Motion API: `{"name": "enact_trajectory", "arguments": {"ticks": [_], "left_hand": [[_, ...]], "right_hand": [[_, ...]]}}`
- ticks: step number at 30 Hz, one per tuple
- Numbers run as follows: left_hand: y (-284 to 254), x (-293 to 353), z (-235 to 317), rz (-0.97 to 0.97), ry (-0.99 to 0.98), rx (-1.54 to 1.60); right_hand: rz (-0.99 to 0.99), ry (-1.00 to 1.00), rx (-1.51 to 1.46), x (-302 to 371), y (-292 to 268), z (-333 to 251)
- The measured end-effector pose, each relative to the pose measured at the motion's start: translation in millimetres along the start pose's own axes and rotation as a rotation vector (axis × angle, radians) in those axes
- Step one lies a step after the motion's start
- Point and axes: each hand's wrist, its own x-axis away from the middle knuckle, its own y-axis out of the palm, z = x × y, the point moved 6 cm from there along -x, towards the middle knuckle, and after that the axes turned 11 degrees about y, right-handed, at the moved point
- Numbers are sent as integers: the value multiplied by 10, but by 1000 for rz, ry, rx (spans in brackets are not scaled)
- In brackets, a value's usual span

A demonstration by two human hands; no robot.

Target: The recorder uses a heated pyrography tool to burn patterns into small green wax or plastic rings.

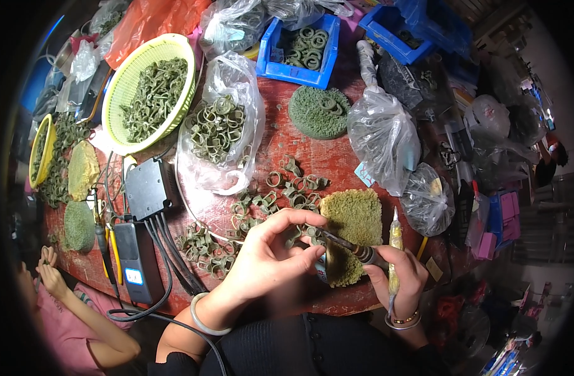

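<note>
"Head view: what is held by the left hand?"

"A small grey-green ring is pinched between thumb and index finger, above the near side of the red table."

"And by the right hand?"

"A dark-tipped, pen-shaped tool is gripped in the fingers, its tip held right by the ring; whether contact is made cannot be told. A yellow-wrapped, pen-shaped tool is held in the same grasp."

"What is set around them?"

"A spongy yellow-green block is seen behind the dark-tipped tool. A loose pile of rings is spread beyond the left hand, and more are heaped in a clear plastic bag, a yellow basket and a blue bin."
</note>
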Motion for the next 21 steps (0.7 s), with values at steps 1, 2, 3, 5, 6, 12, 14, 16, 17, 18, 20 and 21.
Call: {"name": "enact_trajectory", "arguments": {"ticks": [1,2,3,5,6,12,14,16,17,18,20,21], "left_hand": [[-3,-3,-3,8,14,5],[-7,-2,-6,8,15,5],[-6,1,-14,-6,4,21],[-13,-9,-15,-22,-4,35],[-2,-15,-28,-23,-31,173],[6,5,-8,-70,-86,454],[13,-5,-4,-82,-80,448],[5,-10,-17,-88,-72,441],[-8,-20,-30,-99,-49,435],[-15,-23,-34,-111,-26,429],[-16,-29,-62,-119,-64,499],[-7,-25,-77,-124,-102,570]], "right_hand": [[1,0,0,0,-2,2],[-1,2,-3,1,-4,9],[-3,5,-7,4,-6,17],[33,44,-42,42,-45,64],[66,84,-77,60,-84,103],[1,143,135,8,-211,196],[-36,149,206,4,-175,221],[13,118,159,16,-182,200],[60,88,110,22,-197,172],[59,86,106,13,-181,145],[59,78,81,-16,-169,84],[60,79,82,-17,-165,90]]}}
